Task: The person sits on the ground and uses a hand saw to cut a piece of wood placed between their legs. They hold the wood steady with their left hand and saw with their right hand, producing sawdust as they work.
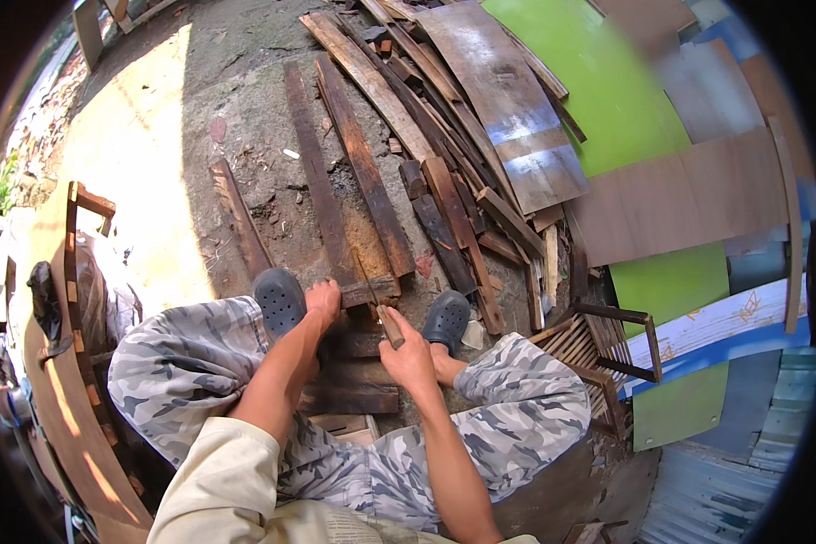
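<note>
My right hand (410,357) is wrapped round the wooden handle (391,328) of a tool. Its thin, dark blade (364,276) points away from me and crosses a short piece of wood (363,292); seen nearly edge-on, the blade's exact kind is unclear. At the left end of that piece, my left hand (323,297) is closed on the wood, its fingertips partly hidden. The piece lies crosswise between my feet, over the near ends of two long, dark planks (315,172) (363,168). Below it are more dark boards (349,399).
Dark blue clogs (280,301) (448,319) flank the work. A shorter plank (238,213) lies to the left. Scrap wood (444,208) is heaped ahead right, beside a leaning brown panel (508,109) and green sheets (598,100). A slatted wooden frame (607,349) stands near my right knee.
</note>
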Tool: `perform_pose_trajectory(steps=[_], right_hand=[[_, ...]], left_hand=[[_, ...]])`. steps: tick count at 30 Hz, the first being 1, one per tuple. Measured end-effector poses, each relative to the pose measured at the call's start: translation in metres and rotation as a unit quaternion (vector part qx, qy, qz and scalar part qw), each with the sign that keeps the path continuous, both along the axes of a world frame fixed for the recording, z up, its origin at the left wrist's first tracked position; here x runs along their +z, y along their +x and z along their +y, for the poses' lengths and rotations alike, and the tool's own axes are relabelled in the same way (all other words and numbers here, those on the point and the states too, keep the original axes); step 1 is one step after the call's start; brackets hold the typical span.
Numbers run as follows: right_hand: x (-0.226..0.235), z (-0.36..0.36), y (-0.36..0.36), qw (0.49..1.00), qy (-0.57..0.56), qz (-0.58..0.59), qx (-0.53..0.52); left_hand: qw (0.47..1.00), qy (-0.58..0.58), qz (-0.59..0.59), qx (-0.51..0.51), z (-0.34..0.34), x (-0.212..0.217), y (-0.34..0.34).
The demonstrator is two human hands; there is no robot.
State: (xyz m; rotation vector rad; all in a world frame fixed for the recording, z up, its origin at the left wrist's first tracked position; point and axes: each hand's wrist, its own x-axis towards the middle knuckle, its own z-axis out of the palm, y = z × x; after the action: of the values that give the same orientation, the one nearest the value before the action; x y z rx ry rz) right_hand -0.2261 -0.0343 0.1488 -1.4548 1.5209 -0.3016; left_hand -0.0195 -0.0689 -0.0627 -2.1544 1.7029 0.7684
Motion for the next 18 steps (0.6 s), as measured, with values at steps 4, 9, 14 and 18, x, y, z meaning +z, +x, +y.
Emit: perform_pose_trajectory(steps=[4, 9, 14, 18], right_hand=[[-0.006, 0.001, -0.004, 1.0, -0.012, -0.022, -0.01], [-0.026, 0.012, -0.01, 0.998, -0.031, -0.033, -0.034], [-0.028, 0.017, -0.012, 0.997, -0.05, -0.05, -0.032], [-0.032, 0.025, -0.014, 0.995, -0.066, -0.068, -0.036]], left_hand=[[0.999, -0.023, -0.026, -0.035, 0.005, 0.006, 0.001], [0.998, -0.036, -0.02, -0.043, 0.011, 0.032, -0.015], [0.999, -0.019, -0.025, -0.036, 0.013, 0.036, -0.006], [0.998, -0.03, -0.025, -0.038, 0.018, 0.029, -0.001]])
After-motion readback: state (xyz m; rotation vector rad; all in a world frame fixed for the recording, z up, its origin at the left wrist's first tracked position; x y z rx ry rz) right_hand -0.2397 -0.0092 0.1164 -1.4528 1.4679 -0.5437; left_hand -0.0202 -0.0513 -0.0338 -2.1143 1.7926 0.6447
